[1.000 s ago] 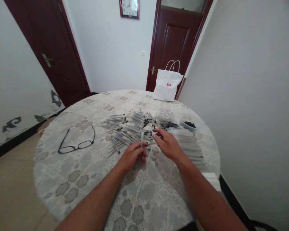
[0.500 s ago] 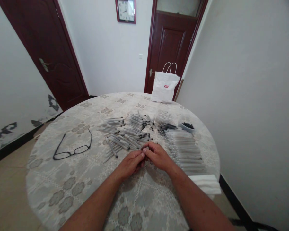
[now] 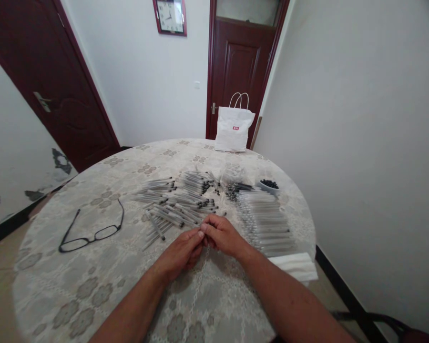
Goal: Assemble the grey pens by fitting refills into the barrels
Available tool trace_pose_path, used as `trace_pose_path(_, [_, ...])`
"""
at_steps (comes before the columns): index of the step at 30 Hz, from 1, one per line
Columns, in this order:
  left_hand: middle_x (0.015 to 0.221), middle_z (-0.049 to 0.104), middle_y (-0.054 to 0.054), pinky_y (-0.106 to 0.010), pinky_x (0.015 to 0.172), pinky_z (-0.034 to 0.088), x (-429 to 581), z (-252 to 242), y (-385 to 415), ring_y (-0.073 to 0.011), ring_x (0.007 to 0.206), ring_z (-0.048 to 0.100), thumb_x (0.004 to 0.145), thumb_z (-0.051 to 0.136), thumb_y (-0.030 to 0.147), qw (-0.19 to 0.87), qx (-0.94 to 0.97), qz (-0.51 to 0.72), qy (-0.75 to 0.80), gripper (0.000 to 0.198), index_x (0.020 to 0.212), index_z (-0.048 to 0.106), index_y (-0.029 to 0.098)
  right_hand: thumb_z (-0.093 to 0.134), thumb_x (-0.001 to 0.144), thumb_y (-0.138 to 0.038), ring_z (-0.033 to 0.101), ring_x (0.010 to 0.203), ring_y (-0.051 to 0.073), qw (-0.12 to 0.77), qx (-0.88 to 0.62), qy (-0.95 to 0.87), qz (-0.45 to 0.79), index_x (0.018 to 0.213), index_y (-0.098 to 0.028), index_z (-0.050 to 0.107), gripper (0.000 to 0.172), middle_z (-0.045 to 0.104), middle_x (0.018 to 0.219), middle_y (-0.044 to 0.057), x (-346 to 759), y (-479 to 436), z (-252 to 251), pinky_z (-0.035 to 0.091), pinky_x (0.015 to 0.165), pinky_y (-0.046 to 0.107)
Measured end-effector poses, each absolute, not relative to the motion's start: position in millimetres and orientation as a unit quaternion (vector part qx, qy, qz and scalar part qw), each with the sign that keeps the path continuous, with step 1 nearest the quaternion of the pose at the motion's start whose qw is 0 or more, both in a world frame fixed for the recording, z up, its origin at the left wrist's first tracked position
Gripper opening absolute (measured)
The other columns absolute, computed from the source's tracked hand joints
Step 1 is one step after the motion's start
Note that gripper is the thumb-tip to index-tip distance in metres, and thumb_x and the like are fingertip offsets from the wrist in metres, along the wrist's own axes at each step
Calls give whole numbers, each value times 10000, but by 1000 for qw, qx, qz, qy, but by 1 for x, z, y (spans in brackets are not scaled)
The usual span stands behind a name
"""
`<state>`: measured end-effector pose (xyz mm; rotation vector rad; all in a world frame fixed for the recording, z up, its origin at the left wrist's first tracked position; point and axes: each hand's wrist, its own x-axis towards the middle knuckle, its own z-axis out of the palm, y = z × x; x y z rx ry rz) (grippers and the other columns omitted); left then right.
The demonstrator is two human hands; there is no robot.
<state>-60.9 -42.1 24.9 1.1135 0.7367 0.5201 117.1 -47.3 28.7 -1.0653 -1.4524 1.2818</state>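
Note:
My left hand [image 3: 184, 247] and my right hand [image 3: 219, 234] meet at the fingertips over the near middle of the table. Both are closed, thumbs pressed against curled fingers; whatever they pinch is too small or hidden to name. Just beyond them lies a loose pile of clear pens with black ends [image 3: 169, 212]. To the right of my right hand, many clear pen tubes [image 3: 268, 221] lie in a stacked row. Thin dark-tipped pieces [image 3: 241, 189] rest behind the tubes, near a bowl of small black caps [image 3: 269, 185].
Black-framed glasses [image 3: 89, 240] lie at the left of the round table [image 3: 128, 305]. A white paper bag [image 3: 234, 133] stands at the far edge. A crumpled clear plastic bag [image 3: 234, 172] and a folded white cloth [image 3: 295, 266] are on the right half.
The camera view has turned slightly right, so the whole scene sits further left. My hands remain together in nearly the same pose.

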Motion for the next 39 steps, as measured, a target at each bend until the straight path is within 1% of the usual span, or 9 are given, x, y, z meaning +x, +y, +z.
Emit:
trace_pose_path(4, [542, 262, 111, -178, 375, 124, -62, 27, -43, -64, 421, 110, 909, 532, 695, 760, 500, 225, 349, 478, 1012, 592, 232, 583, 930, -542, 418, 405, 93, 460, -434, -564, 531, 859, -224, 540, 329, 548, 533, -77, 123, -44, 31, 320, 409, 201])
trace_pose_path(10, [591, 379, 80, -161, 370, 138, -59, 20, -31, -59, 417, 194, 899, 592, 565, 801, 441, 235, 329, 356, 956, 582, 214, 574, 940, -436, 447, 489, 110, 480, -480, -589, 438, 993, -216, 650, 238, 580, 602, -51, 122, -41, 25, 349, 478, 222])
trace_pose_path(16, [687, 575, -1, -207, 415, 368, -59, 13, -25, -99, 477, 466, 864, 679, 491, 794, 457, 273, 293, 357, 1002, 646, 164, 557, 927, -319, 546, 596, 130, 472, -531, -609, 354, 1162, -215, 689, 289, 664, 757, -19, 133, -38, 29, 413, 572, 242])
trace_pose_path(19, [765, 676, -59, -236, 530, 460, -60, 13, -25, -136, 585, 589, 875, 691, 467, 795, 448, 293, 286, 357, 1046, 645, 157, 599, 896, -279, 596, 662, 140, 411, -565, -648, 304, 1056, -200, 689, 200, 706, 800, 0, 147, -42, 46, 428, 625, 246])
trace_pose_path(22, [827, 716, -80, -206, 519, 410, -59, 15, -26, -130, 626, 608, 867, 719, 453, 790, 443, 317, 281, 349, 1048, 626, 170, 662, 843, -253, 616, 700, 157, 275, -580, -728, 238, 865, -191, 710, 82, 703, 755, 11, 167, -43, 71, 415, 648, 254])
trace_pose_path(25, [890, 718, -80, -198, 486, 386, -58, 18, -27, -115, 613, 591, 842, 752, 453, 782, 446, 333, 281, 356, 1018, 620, 174, 659, 824, -221, 637, 745, 170, 201, -576, -767, 199, 853, -187, 740, 92, 733, 816, 31, 190, -29, 96, 437, 692, 265])
trace_pose_path(28, [889, 681, -44, -213, 525, 453, -56, 18, -27, -111, 633, 596, 810, 787, 445, 763, 456, 353, 293, 364, 1004, 640, 175, 604, 866, -248, 661, 852, 195, 284, -641, -706, 101, 1007, -178, 752, 216, 759, 968, 69, 214, -2, 111, 476, 789, 292])
trace_pose_path(32, [829, 646, -13, -243, 604, 521, -56, 14, -25, -130, 686, 617, 799, 793, 442, 737, 470, 379, 305, 370, 1020, 647, 183, 506, 933, -289, 681, 854, 191, 405, -687, -601, 46, 1326, -185, 632, 426, 745, 1167, 93, 230, 17, 112, 509, 844, 325])
trace_pose_path(39, [870, 698, -33, -302, 658, 567, -55, 20, -22, -186, 779, 669, 780, 795, 451, 669, 480, 456, 339, 481, 1135, 576, 210, 559, 949, -309, 696, 885, 210, 347, -596, -701, 179, 1016, -218, 749, 221, 770, 983, 52, 168, -51, 77, 491, 813, 307])
